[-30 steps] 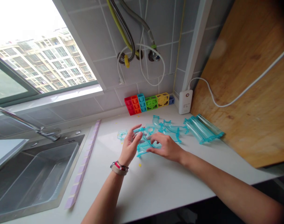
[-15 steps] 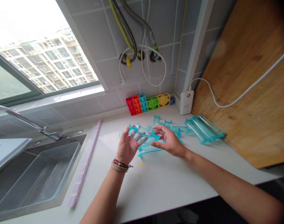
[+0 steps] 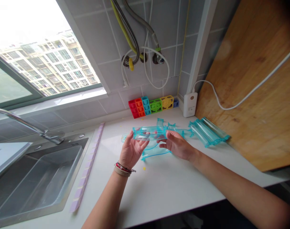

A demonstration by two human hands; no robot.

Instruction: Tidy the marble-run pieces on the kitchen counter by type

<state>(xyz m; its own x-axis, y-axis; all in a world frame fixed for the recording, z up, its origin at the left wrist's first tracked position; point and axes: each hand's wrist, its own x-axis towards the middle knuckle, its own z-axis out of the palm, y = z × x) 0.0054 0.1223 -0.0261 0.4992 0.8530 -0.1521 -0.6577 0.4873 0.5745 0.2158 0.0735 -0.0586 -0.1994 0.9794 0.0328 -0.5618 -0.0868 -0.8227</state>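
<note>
Held level above the counter is a clear blue plastic track piece (image 3: 149,133) with a straight, trough-like body and small connectors at its ends. My left hand (image 3: 132,149) supports its left end, thumb in front and fingers behind. At the other end my right hand (image 3: 178,144) pinches it between thumb and fingers. Under and behind the hands lie more clear blue pieces, among them a curved one (image 3: 154,155), partly hidden. Several straight blue tubes (image 3: 208,133) lie side by side to the right.
Coloured plastic blocks (image 3: 151,105) stand in a row against the wall. A white plug-in box (image 3: 190,105) with a cable is at the corner beside a wooden board (image 3: 249,95). To the left are a lilac strip (image 3: 87,167), a sink (image 3: 49,178) and a tap (image 3: 51,137).
My right hand has closed on the right end of the track piece. The piece has turned from slanting to nearly level, its straight side now facing me.
</note>
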